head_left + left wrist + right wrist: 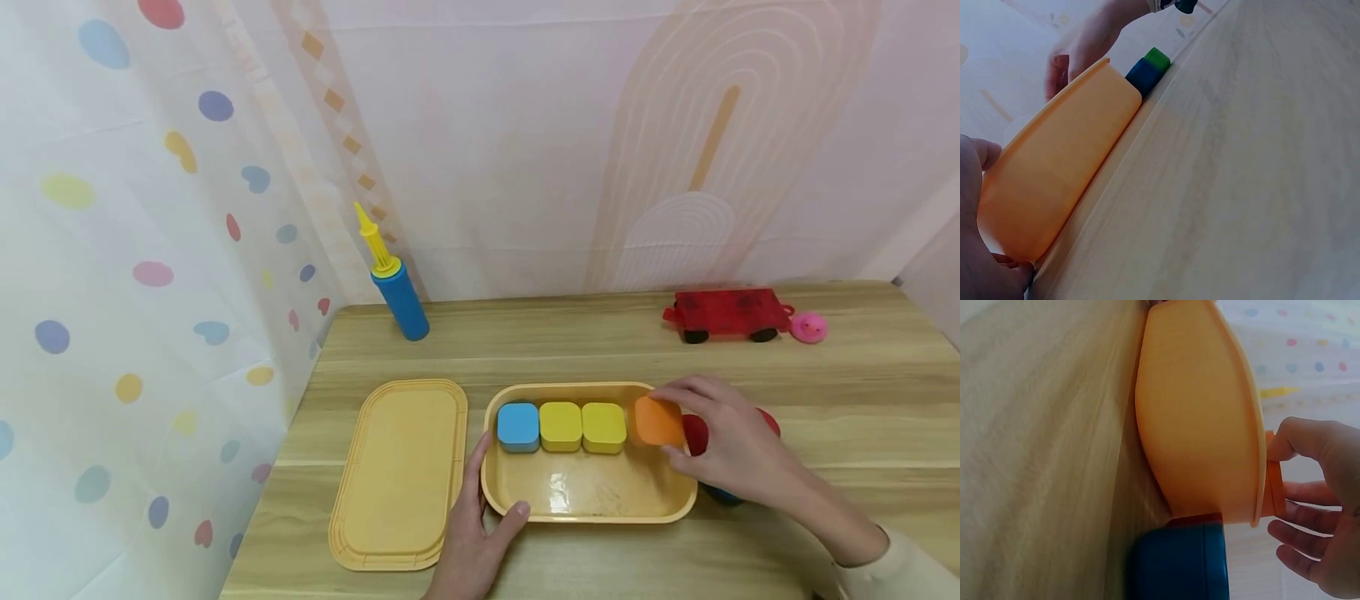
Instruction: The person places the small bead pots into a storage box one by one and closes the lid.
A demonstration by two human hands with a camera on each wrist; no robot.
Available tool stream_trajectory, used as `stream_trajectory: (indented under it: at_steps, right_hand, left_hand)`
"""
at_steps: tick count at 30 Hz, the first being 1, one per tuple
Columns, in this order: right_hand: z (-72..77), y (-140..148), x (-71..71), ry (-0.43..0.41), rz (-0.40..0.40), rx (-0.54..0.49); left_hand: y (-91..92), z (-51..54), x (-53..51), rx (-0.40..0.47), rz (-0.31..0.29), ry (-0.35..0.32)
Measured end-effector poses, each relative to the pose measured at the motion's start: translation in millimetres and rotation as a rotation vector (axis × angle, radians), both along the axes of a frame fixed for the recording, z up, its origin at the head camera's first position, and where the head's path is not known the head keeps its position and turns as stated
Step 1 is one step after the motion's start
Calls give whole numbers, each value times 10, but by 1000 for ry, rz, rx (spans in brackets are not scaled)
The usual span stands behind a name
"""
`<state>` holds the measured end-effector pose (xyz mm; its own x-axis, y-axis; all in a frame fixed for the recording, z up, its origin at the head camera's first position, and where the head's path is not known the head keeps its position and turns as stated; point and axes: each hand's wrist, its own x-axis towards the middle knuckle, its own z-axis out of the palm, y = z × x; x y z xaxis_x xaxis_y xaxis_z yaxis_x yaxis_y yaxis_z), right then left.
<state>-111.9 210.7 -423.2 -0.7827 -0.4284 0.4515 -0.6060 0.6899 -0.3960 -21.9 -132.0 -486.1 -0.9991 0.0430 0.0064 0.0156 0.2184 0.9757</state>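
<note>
A pale orange plastic box (pixel 589 510) stands uncovered on the table. In a row along its far side sit a blue block (pixel 518 423) and two yellow blocks (pixel 560 422), (pixel 603 423), all with rounded corners. My right hand (pixel 731 442) pinches an orange block (pixel 660 422) at the right end of the box; in the right wrist view this block (pixel 1275 494) sticks up past the rim. At the left end, my left hand (pixel 476 525) grips the box, its thumb by the near rim. The left wrist view shows that hand (pixel 979 206) against the box wall (pixel 1060 156).
The matching lid (pixel 397 467) lies left of the box. Behind stand a blue-and-yellow hand pump (pixel 401 300), a red toy wagon (pixel 727 315) and a pink toy (pixel 809 327). Dark blue (pixel 1179 562), green (pixel 1158 58) and red blocks (pixel 694 434) are beside the box's right end.
</note>
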Motion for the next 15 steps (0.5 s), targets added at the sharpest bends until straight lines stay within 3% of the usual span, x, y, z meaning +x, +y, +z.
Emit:
stream_trajectory:
  at_steps: [15]
  right_hand:
    - [43, -115, -83, -62, 34, 135]
  left_hand:
    - [-8, -20, -6, 3, -12, 8]
